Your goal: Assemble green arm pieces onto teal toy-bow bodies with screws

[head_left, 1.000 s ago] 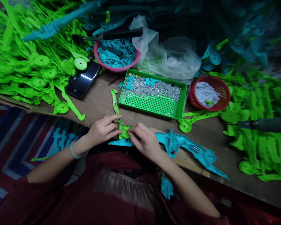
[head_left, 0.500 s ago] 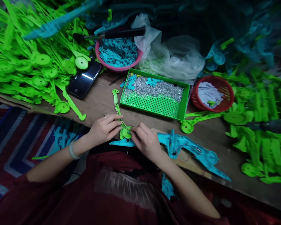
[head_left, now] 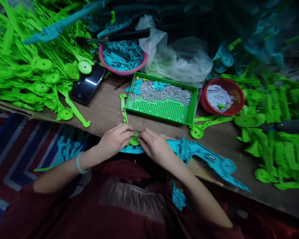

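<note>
A green plastic arm with a round hub (head_left: 134, 139) lies across one end of a long blue plastic bow-shaped piece (head_left: 201, 149) at the table's front edge. My left hand (head_left: 116, 141) is closed, its fingertips on the left side of the hub, covering part of the arm. On the other side, my right hand (head_left: 154, 145) has its thumb and fingers pinched together at the hub's edge; whatever is between them is hidden. The arm's narrow far end (head_left: 123, 104) sticks out beyond my left fingers. Thin reddish wires hang by the blue piece.
A green tray (head_left: 161, 116) of small metal screws and blue bits stands ahead. Behind it are a pink bowl (head_left: 123, 71) of blue parts, a brush (head_left: 128, 35) and plastic bags. A red basket (head_left: 221, 111), a phone (head_left: 88, 83) and heaps of green parts (head_left: 17, 69) flank it.
My left hand has shifted right and nearer to the hub, and my right hand has closed in beside it. The thin strand seen earlier along the green arm is now hidden.
</note>
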{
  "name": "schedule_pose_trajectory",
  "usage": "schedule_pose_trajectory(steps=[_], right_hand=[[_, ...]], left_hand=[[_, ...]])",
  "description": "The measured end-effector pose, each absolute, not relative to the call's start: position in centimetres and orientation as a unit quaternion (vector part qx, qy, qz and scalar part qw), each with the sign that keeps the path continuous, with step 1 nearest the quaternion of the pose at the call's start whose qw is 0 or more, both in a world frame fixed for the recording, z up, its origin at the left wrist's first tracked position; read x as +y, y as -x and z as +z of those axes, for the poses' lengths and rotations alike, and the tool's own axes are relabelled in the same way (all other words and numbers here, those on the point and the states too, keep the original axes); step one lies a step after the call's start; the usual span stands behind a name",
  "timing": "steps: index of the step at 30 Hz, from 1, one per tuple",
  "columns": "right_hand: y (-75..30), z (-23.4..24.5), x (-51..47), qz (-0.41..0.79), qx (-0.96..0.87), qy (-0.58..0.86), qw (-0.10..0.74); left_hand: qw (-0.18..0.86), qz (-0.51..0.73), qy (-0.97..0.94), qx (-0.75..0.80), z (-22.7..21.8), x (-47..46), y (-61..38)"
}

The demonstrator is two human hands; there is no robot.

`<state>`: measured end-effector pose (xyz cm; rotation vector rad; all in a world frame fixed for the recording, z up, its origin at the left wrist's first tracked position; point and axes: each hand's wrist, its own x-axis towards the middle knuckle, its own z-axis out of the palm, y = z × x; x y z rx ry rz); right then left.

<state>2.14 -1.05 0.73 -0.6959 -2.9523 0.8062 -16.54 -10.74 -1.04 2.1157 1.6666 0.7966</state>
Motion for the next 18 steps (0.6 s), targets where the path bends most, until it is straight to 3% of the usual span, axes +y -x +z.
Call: schedule_pose_trajectory(steps=[5, 11, 18], right_hand=[[-2.6, 0.2, -1.2, 0.29, -0.922, 0.256, 0.037], [-2.9, 0.5, -1.2, 0.377, -0.878, 0.279, 0.095], [-3.0, 0.4, -0.8, 0.386, -0.87, 0.289, 0.102]], left_hand=[[0.136, 0.344, -0.719, 0.589, -1.9, -11.0, 16.8], [0.123, 0.336, -0.733, 0.579, -2.5, -11.1, 17.5], [0.092, 0.31, -0.769, 0.552, -3.1, -11.3, 18.0]])
